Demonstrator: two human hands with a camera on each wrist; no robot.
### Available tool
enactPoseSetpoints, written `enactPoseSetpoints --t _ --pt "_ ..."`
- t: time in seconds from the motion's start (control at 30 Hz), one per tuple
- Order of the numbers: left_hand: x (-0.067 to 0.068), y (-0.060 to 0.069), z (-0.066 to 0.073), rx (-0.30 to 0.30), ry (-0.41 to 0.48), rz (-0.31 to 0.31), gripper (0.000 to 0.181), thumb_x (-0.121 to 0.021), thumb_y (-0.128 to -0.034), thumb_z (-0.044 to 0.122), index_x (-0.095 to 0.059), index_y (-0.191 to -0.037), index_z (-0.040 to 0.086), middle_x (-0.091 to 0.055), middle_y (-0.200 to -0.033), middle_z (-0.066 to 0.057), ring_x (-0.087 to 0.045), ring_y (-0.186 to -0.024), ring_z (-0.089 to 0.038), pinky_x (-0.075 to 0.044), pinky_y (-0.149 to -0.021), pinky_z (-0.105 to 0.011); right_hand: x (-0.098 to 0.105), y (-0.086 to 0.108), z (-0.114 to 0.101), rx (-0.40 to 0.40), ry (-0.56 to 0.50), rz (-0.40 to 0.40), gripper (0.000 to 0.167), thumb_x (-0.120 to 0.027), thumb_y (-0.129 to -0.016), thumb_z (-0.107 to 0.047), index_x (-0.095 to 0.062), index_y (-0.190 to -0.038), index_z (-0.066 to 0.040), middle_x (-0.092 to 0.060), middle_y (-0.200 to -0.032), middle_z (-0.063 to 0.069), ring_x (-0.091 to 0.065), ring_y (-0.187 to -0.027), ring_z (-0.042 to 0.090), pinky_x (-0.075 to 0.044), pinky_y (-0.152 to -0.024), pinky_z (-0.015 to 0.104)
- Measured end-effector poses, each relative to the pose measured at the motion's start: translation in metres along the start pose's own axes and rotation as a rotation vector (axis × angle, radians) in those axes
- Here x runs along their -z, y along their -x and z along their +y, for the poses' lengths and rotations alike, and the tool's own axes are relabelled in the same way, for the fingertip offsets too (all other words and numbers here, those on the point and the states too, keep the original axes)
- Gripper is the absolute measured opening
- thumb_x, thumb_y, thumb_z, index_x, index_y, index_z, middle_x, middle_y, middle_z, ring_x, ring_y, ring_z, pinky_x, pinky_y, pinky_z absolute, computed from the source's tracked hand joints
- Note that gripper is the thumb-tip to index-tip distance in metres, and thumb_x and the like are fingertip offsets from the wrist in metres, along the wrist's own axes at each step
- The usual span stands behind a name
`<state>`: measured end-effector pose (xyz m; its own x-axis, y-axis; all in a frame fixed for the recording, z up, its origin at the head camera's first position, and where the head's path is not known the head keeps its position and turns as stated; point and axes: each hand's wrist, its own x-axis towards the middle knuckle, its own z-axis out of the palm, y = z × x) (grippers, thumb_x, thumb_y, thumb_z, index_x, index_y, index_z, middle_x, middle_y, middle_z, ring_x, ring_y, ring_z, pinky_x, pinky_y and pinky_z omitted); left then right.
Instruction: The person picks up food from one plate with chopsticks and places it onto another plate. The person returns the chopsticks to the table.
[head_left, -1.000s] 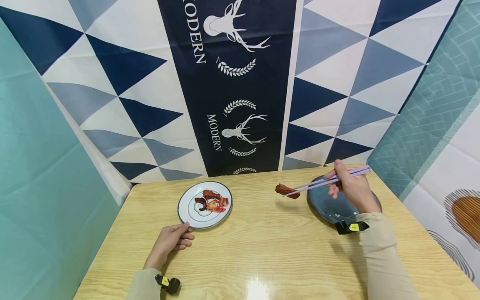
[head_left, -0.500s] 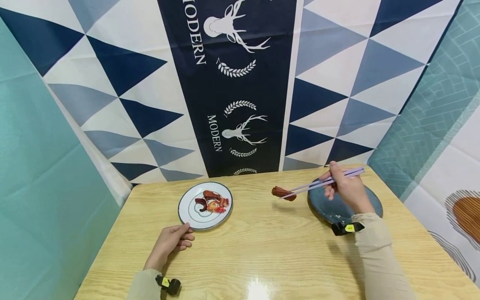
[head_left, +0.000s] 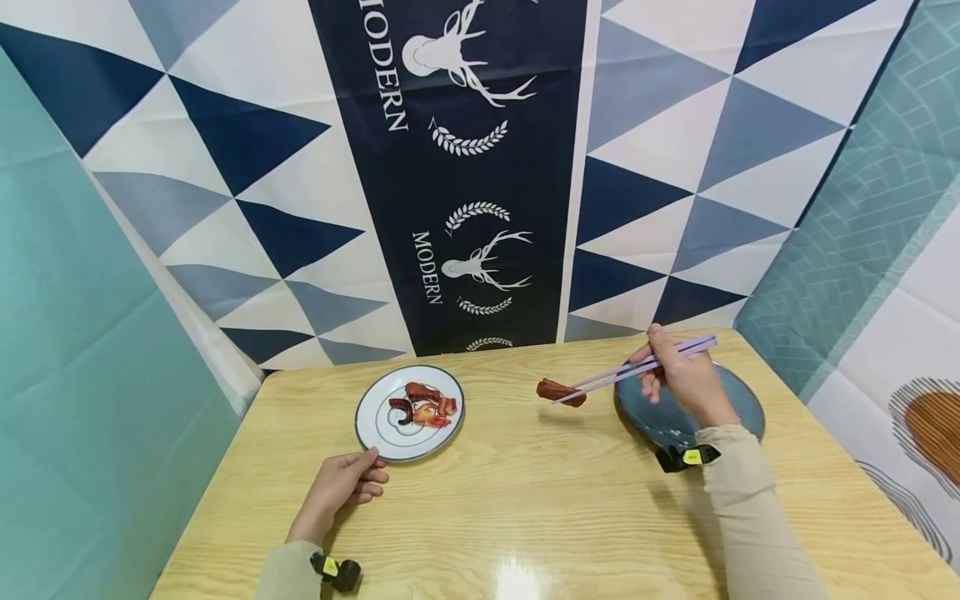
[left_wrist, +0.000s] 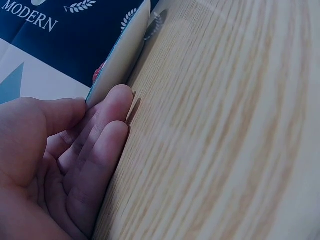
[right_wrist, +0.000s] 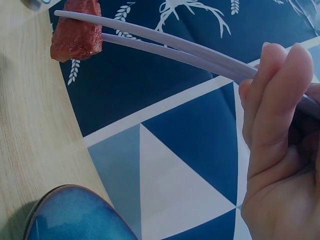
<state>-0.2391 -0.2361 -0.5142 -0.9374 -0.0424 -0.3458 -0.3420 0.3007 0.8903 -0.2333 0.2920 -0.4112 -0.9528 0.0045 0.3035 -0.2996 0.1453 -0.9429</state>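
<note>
My right hand (head_left: pixel 688 382) holds a pair of lilac chopsticks (head_left: pixel 609 382). Pinched between their tips is a reddish-brown chunk of meat (head_left: pixel 561 392), held above the table; the right wrist view shows the chopsticks (right_wrist: pixel 150 34) crossing the meat (right_wrist: pixel 77 37). At the left, a white plate (head_left: pixel 372 408) with a dark rim bears several food pieces, among them a drumstick-like one and a shrimp-like one. My left hand (head_left: pixel 341 487) pinches the plate's near edge, thumb on top; in the left wrist view the fingers lie under the plate (left_wrist: pixel 117 67).
A dark blue plate (head_left: pixel 731 398) stands at the table's back right, partly hidden behind the right hand and wrist. The wooden table (head_left: pixel 487 500) meets a patterned cloth wall (head_left: pixel 487 183) at its back. Cloth panels also rise at both sides.
The right hand has moved left with the chopsticks and meat, bringing the meat a little nearer to the white plate. The left hand stays at the plate's edge.
</note>
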Motion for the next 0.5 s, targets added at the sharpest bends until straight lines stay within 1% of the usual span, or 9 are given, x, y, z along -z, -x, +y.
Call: enactPoseSetpoints --t 0.13,0.33,0.5 --pt "-0.0001 0.0006 -0.0001 -0.004 -0.002 -0.004 0.041 -0.061 -0.1043 0.039 -0.076 -0.105 0.001 -0.076 -0.081 -0.003 -0.071 -0.065 -0.011 -0.060 -0.059 -0.025 -0.0008 0.0001 0.0005 0.001 0.006 0.007 0.067 -0.041 -0.112 -0.038 -0.062 -0.097 0.024 -0.066 -0.057 0.013 -0.061 -0.042 0.017 -0.052 -0.039 0.032" --pt "-0.0019 -0.0009 0.0007 -0.016 0.009 -0.013 0.039 -0.060 -0.1050 0.037 -0.076 -0.105 0.001 -0.076 -0.081 -0.003 -0.072 -0.065 -0.011 -0.060 -0.059 -0.025 -0.0006 -0.0015 0.0012 0.000 0.040 0.015 0.067 -0.039 -0.112 -0.039 -0.064 -0.097 0.021 -0.066 -0.058 0.014 -0.061 -0.042 0.018 -0.052 -0.039 0.034" --pt "-0.0008 -0.0006 -0.0002 -0.016 0.004 -0.010 0.039 -0.060 -0.1046 0.037 -0.076 -0.106 0.001 -0.076 -0.081 -0.003 -0.072 -0.065 -0.011 -0.060 -0.060 -0.025 -0.0030 -0.0013 0.0023 -0.001 0.046 0.015 0.067 -0.039 -0.112 -0.039 -0.064 -0.097 0.021 -0.066 -0.057 0.011 -0.061 -0.042 0.017 -0.052 -0.039 0.033"
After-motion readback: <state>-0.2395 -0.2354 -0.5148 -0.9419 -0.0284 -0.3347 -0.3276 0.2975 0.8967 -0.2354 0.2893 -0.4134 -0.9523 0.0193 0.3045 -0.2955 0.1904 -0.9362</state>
